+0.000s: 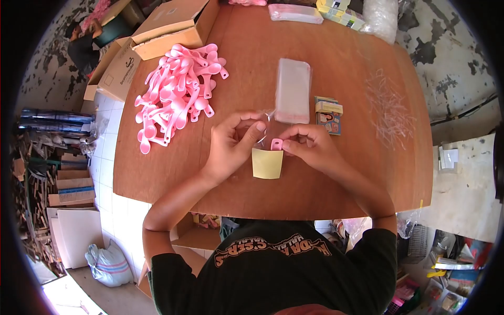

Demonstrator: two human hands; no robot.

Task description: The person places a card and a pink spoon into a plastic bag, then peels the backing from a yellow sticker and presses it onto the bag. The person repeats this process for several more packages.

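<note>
Near the table's front edge, my left hand (239, 139) has its thumb and fingers closed on a clear plastic bag (268, 123). My right hand (304, 144) pinches the end of a pink spoon (276, 144), whose holed handle shows. Against the spoon and below it is a small pale yellow card (267, 164); the rest of the spoon is hidden. Beyond my hands lies a stack of clear bags (293, 90). A small stack of printed cards (329, 115) is right of it. Many pink spoons (176, 92) are heaped on the left.
White twist strips (391, 107) are scattered on the right of the brown table (236, 202). Cardboard boxes (170, 26) stand at the back left, and a plastic roll (380, 18) at the back right. Another person (81, 50) is at the far left.
</note>
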